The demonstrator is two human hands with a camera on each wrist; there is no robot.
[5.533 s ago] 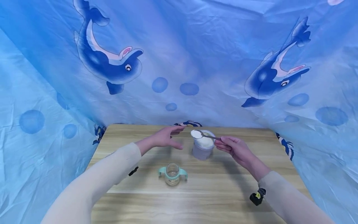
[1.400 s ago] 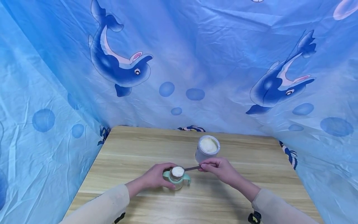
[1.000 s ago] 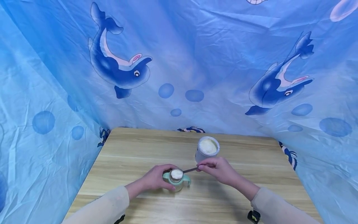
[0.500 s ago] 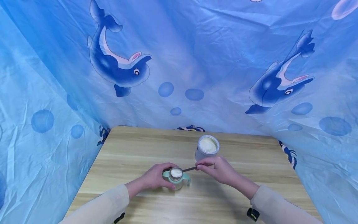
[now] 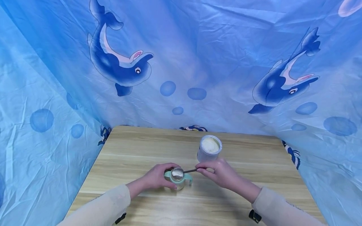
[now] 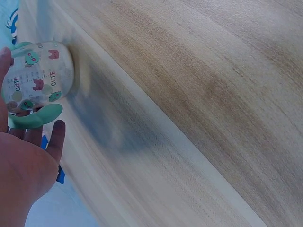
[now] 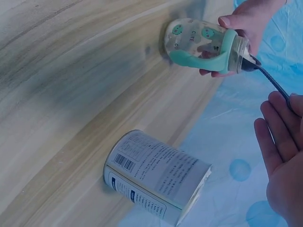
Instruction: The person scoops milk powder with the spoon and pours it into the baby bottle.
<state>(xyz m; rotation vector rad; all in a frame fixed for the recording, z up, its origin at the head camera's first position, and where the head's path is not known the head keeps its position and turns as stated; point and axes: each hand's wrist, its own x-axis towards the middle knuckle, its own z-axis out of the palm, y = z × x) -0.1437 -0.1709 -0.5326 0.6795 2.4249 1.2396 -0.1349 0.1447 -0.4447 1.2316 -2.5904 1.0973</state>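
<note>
At wood-grained table point(image 5: 141, 144), left hand point(image 5: 156, 177) gripping clear bottle point(image 7: 191, 41) (curved green handles point(image 7: 203, 62)), right hand point(image 5: 222, 173) pinching spoon point(image 5: 179, 172)

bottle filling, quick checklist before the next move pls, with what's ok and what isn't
1. Bottle held by the left hand: ok.
2. Spoon handle held by the right hand: ok.
3. Spoon bowl at the bottle's mouth: ok.
4. Spoon fully emptied: cannot tell; some white shows by the bowl.
5. Tin upright and open, powder visible: ok.
</note>
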